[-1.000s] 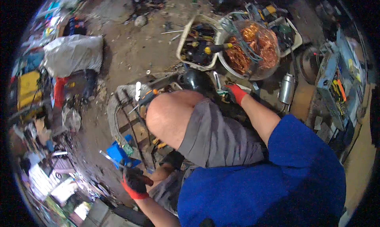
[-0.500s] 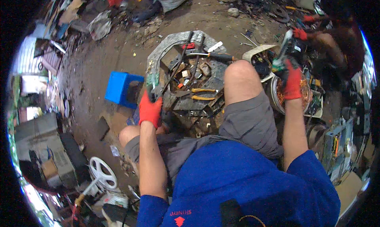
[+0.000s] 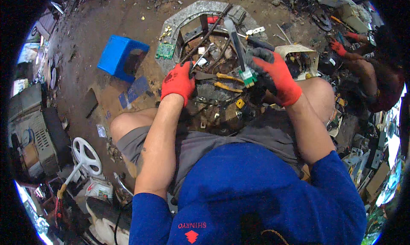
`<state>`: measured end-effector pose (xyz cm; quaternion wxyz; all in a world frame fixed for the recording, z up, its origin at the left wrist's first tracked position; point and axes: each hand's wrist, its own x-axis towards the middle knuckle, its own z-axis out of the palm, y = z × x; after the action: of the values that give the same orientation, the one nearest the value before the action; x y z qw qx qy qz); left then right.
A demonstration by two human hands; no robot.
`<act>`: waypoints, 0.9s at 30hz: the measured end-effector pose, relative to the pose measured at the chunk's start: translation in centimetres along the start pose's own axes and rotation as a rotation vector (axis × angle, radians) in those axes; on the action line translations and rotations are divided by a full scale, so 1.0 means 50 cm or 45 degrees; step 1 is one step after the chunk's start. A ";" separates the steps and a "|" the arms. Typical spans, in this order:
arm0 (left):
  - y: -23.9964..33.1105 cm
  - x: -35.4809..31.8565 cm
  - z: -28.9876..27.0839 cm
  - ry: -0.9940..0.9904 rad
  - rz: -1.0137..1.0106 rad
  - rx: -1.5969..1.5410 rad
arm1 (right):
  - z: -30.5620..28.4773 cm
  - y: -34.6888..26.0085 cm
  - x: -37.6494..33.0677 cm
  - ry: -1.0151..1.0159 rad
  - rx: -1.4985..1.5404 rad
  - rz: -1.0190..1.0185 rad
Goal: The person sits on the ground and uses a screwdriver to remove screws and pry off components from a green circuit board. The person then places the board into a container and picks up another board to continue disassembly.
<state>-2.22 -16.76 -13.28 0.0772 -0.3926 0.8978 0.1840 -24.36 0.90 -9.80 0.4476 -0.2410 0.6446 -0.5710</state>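
Note:
My left hand [image 3: 177, 81], in a red glove, is closed around a tool with a thin metal shaft [image 3: 200, 60]; its handle is hidden in the fist. My right hand [image 3: 278, 77], gloved in red and grey, grips a long dark strip [image 3: 236, 42] with a small green circuit board [image 3: 247, 77] at its lower end. The strip rises over the middle of an octagonal stone ring [image 3: 194, 10]. Between my hands lie yellow-handled pliers [image 3: 229, 83]. Another green circuit board [image 3: 165, 51] rests on the ring's left side.
A blue plastic stool [image 3: 117, 57] stands left of the ring. Beyond my right hand are a dark-handled screwdriver [image 3: 259, 42] and a cream plastic housing [image 3: 305, 52]. At the far right, a person in red gloves [image 3: 338, 47] works. Scrap lies around, including a white wheel [image 3: 87, 156].
My right hand has come left and inward with the strip and board, from beside the cream housing to over the ring. My left hand now sits nearer the pliers. The view has shifted.

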 end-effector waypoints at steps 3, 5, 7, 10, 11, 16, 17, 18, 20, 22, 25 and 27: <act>-0.015 -0.003 -0.005 -0.075 -0.106 0.000 | 0.008 0.005 -0.001 -0.118 -0.085 0.060; -0.026 -0.009 0.001 -0.075 -0.096 -0.012 | 0.023 -0.011 0.001 -0.144 0.049 0.210; -0.013 -0.002 -0.001 -0.109 -0.108 0.012 | 0.030 -0.003 0.011 -0.150 0.071 0.239; 0.002 0.000 -0.008 -0.170 -0.135 -0.031 | 0.027 -0.003 0.035 -0.196 -0.143 0.228; 0.004 -0.006 -0.013 -0.160 -0.142 -0.042 | 0.030 -0.035 0.038 -0.268 -0.189 0.240; -0.013 -0.018 0.000 0.467 -0.042 -0.312 | 0.019 0.004 0.070 -0.075 -0.466 0.159; -0.029 -0.027 0.007 0.624 0.008 -0.471 | 0.026 -0.036 0.081 -0.462 -0.334 0.106; -0.011 -0.032 -0.020 0.489 -0.027 -0.972 | 0.026 -0.035 0.079 -0.505 -0.303 0.122; 0.029 -0.055 -0.065 0.157 -0.086 -1.960 | 0.032 -0.017 0.052 -0.603 -0.233 0.178; 0.039 -0.088 -0.054 0.054 0.151 -1.833 | 0.044 -0.002 0.028 -0.739 -0.286 0.061; 0.087 -0.120 -0.038 -0.073 0.130 -2.491 | 0.056 0.000 -0.013 -0.822 -0.342 0.027; 0.104 -0.138 -0.036 0.029 0.227 -2.051 | 0.059 -0.005 -0.058 -0.792 -0.353 0.131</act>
<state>-1.33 -9.55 -8.30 -0.2534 -0.2565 0.5182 0.7755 -20.47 1.69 -8.54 0.6139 -0.4295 0.5599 -0.3537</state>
